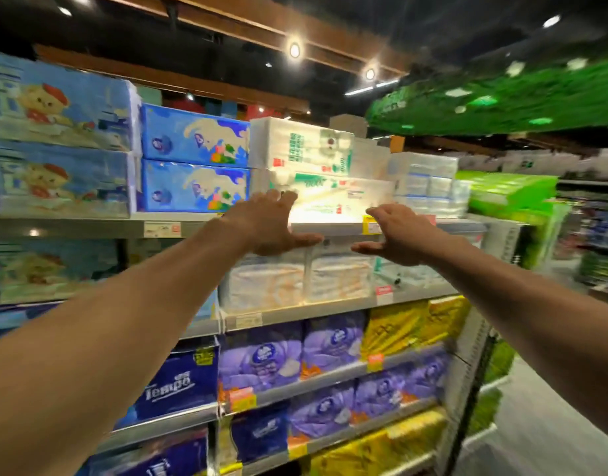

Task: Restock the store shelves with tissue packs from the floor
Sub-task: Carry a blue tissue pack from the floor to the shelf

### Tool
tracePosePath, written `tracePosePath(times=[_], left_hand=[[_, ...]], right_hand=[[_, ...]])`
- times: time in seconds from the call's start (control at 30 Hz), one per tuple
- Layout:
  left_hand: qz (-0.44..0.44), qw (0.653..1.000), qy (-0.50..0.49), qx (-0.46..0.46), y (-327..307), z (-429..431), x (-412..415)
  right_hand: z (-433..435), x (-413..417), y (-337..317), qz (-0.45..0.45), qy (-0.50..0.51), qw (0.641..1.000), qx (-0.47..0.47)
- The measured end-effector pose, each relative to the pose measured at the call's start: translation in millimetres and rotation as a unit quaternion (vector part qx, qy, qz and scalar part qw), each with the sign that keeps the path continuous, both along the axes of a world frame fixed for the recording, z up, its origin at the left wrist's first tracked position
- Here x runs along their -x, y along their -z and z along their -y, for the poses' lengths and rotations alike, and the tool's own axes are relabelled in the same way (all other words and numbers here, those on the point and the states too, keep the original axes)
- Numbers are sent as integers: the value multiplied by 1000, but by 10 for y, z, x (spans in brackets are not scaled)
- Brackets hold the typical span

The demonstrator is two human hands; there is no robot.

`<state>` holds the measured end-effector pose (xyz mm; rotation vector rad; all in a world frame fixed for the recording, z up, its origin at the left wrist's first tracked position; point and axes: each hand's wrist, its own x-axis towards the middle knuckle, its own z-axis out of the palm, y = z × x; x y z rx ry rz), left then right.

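Left hand (268, 223) and right hand (400, 235), fingers spread, holding nothing, near the white green-printed plastic-wrapped tissue pack (333, 197) on a grey metal shelf (89, 228).

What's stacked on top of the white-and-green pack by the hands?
A second white-and-green pack lies on the lower pack, over its left part. The left hand covers the lower pack's front left corner; whatever is behind them is hidden.

Print on white tissue pack (330, 201) washed out; price tags (161, 229) unreadable.
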<state>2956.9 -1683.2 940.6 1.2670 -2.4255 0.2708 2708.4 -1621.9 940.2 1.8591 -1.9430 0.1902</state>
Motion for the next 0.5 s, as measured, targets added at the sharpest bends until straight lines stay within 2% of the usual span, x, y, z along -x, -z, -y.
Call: tracePosePath(times=[0.13, 0.27, 0.5], left_hand=[[7, 999, 45, -27, 363, -216, 620], [12, 994, 84, -66, 724, -446, 1408], [13, 980, 180, -85, 966, -1072, 3382]], right_hand=[[-364, 649, 286, 4, 20, 1000, 4], [-763, 1387, 705, 44, 69, 996, -47], [-1833, 3058, 1040, 99, 183, 975, -78]])
